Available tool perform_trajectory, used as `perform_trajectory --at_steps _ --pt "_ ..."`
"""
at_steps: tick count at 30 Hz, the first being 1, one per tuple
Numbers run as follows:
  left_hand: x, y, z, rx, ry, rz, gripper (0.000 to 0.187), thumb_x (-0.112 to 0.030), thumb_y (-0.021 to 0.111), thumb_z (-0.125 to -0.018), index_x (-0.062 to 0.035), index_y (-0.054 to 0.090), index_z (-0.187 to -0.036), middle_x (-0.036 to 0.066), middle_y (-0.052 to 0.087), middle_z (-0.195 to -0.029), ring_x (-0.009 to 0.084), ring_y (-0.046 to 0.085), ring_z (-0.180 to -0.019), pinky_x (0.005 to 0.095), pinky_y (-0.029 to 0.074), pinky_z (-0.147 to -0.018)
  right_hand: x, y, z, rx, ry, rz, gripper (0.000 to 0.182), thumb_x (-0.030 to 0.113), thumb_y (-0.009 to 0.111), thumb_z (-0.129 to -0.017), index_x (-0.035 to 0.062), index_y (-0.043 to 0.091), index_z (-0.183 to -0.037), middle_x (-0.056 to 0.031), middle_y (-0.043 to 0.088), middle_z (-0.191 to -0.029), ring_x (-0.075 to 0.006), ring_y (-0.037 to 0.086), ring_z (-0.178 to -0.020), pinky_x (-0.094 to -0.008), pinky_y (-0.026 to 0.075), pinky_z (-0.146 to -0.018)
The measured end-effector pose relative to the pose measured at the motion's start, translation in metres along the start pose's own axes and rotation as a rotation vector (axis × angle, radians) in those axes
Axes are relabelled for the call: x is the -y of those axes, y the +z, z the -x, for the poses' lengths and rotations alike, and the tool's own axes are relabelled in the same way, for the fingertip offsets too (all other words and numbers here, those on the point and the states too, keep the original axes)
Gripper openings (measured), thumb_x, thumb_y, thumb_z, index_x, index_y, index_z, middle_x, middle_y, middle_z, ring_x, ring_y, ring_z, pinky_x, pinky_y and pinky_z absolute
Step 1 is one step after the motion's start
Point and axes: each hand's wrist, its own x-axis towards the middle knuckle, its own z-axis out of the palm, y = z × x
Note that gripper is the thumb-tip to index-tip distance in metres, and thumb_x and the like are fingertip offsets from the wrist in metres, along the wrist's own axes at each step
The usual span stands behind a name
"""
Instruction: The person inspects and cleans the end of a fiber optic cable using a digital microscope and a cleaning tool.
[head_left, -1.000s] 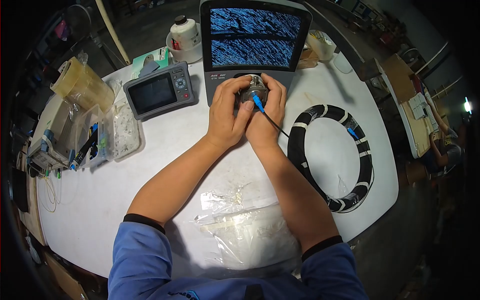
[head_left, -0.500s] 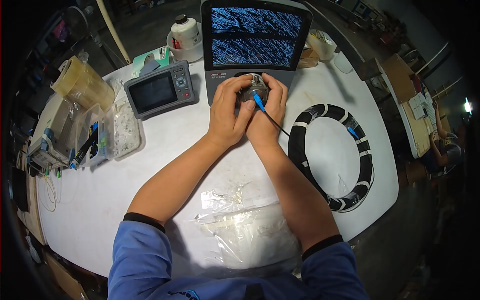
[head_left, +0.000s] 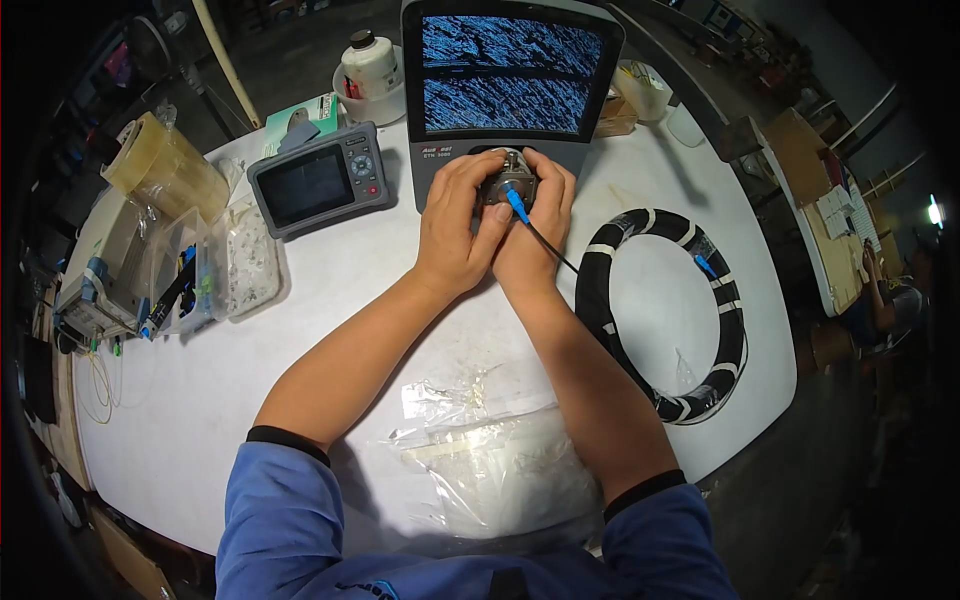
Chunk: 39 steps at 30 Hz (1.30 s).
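My left hand (head_left: 458,222) and my right hand (head_left: 537,235) are cupped around a round metal connector holder (head_left: 518,187) at the front of a grey inspection monitor (head_left: 498,148). The fingers of both hands curl over its sides, and the left thumb rests low by its front. Seated in the holder is a blue fiber-optic connector (head_left: 517,204). Its black cable (head_left: 550,250) runs down to the right, toward a coil of black cable (head_left: 735,335) wrapped with white bands. Blue and black streaks fill the two halves of the screen (head_left: 510,75).
A handheld tester (head_left: 305,185) stands left of the monitor, near a bottle (head_left: 370,65) in a white tub. Farther left are a tape roll (head_left: 165,165) and a clear plastic box (head_left: 190,290). A plastic bag (head_left: 500,475) lies between my forearms. Another person (head_left: 890,305) sits at the far right.
The streaked pattern on the screen has shifted slightly, with more dark patches in the upper half. Both hands hold the same position. At the far right, the other person's arm has moved.
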Motion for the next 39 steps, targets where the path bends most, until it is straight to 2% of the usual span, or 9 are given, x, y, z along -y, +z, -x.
perform_trajectory --at_steps 6,15,18,20,33,39 --pt "0.0007 0.0012 0.0007 0.005 0.031 -0.013 0.052 -0.023 0.060 -0.097 0.0016 0.055 -0.142 0.021 0.061 -0.140 0.0392 0.054 -0.130 0.0471 0.042 -0.112 -0.0004 0.0004 0.0018 -0.010 -0.074 0.019 0.050 0.006 0.068 -0.088 0.0040 0.054 -0.136 -0.0188 0.051 -0.134 -0.0391 0.056 -0.123 -0.0471 0.046 -0.104" --pt "0.0026 0.0003 0.0008 0.001 0.109 -0.022 0.051 -0.023 0.061 -0.096 0.0032 0.055 -0.139 0.023 0.061 -0.142 0.0405 0.055 -0.131 0.0479 0.042 -0.112 -0.0045 -0.0023 0.0009 0.021 -0.148 -0.010 0.048 0.008 0.066 -0.089 0.0018 0.056 -0.136 -0.0197 0.051 -0.139 -0.0396 0.052 -0.127 -0.0477 0.043 -0.109" --pt "0.0025 0.0004 0.0009 -0.006 0.121 -0.024 0.049 -0.023 0.061 -0.096 0.0031 0.055 -0.138 0.023 0.061 -0.141 0.0408 0.055 -0.131 0.0481 0.043 -0.112 -0.0041 -0.0042 -0.0011 0.042 -0.176 0.066 0.045 0.012 0.068 -0.092 0.0000 0.055 -0.134 -0.0220 0.051 -0.139 -0.0363 0.057 -0.126 -0.0428 0.048 -0.106" --pt "0.0018 0.0000 0.0009 -0.008 0.121 -0.027 0.048 -0.022 0.061 -0.096 0.0031 0.056 -0.137 0.023 0.061 -0.141 0.0408 0.055 -0.131 0.0479 0.043 -0.112 -0.0036 -0.0030 -0.0007 0.048 -0.130 0.005 0.049 0.007 0.067 -0.088 0.0017 0.056 -0.136 -0.0186 0.051 -0.140 -0.0396 0.052 -0.127 -0.0473 0.043 -0.108" --pt "0.0021 0.0004 0.0015 -0.005 0.074 -0.027 0.048 -0.025 0.061 -0.099 0.0028 0.055 -0.137 0.022 0.061 -0.141 0.0400 0.055 -0.131 0.0477 0.042 -0.113 -0.0023 0.0004 -0.0006 0.030 -0.087 0.016 0.051 0.008 0.068 -0.088 0.0028 0.054 -0.137 -0.0191 0.051 -0.135 -0.0399 0.053 -0.125 -0.0479 0.044 -0.106" --pt "0.0019 0.0009 0.0006 -0.010 0.057 -0.016 0.049 -0.027 0.060 -0.099 0.0021 0.055 -0.138 0.021 0.061 -0.140 0.0399 0.055 -0.130 0.0480 0.041 -0.113 -0.0015 -0.0012 0.0013 0.025 0.063 0.012 0.051 0.006 0.070 -0.085 0.0036 0.051 -0.132 -0.0189 0.052 -0.130 -0.0384 0.056 -0.120 -0.0465 0.046 -0.103"
